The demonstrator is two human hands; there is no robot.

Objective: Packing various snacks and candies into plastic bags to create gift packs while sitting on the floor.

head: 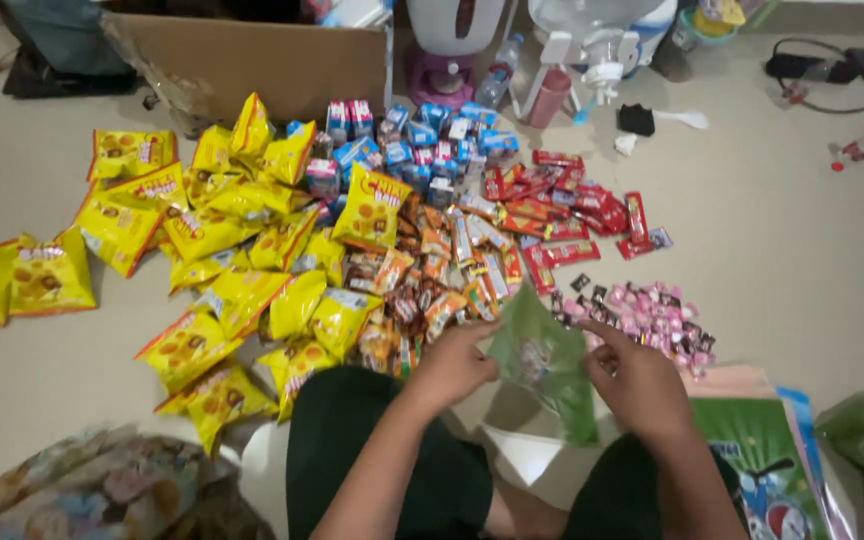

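while the snack packets [252, 250] lie sorted in heaps on the floor [792, 230], left hand [452, 365] and right hand [637, 385] pinch a green plastic bag [544, 365] with closed fingers; it looks unfilled.

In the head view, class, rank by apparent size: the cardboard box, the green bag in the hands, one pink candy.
1. Cardboard box, largest, though partly cut off.
2. Green bag, held by both hands; nearness enlarges it.
3. Pink candy, smallest.
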